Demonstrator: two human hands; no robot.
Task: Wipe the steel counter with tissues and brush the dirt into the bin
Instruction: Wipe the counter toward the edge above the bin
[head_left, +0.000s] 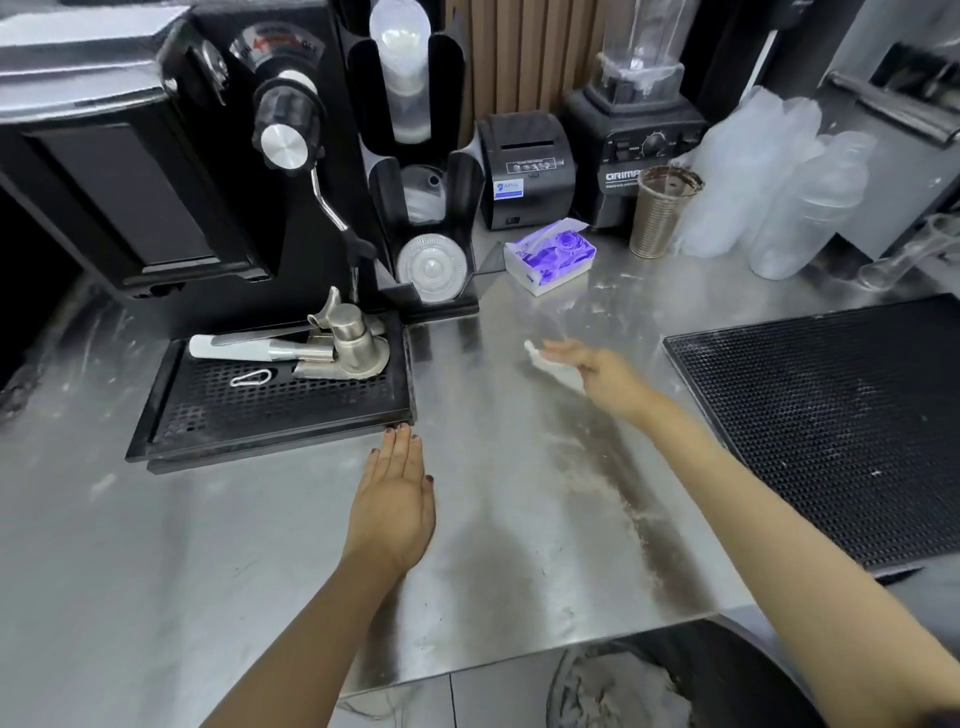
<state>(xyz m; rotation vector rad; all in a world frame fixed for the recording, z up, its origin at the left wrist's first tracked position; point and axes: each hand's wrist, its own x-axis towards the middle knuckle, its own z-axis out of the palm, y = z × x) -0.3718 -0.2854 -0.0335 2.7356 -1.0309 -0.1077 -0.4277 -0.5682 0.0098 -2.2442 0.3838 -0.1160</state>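
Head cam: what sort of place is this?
Most likely a café or drinks-bar work counter: an espresso machine with a steam wand, a cup-and-lid dispenser and a blender with a receipt printer beside it, all standing on a steel counter.

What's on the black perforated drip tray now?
On the black perforated drip tray: a white-handled steel tool, a steel tamper-like piece, a small silver clip. Anything beneath the steel pieces is hidden.
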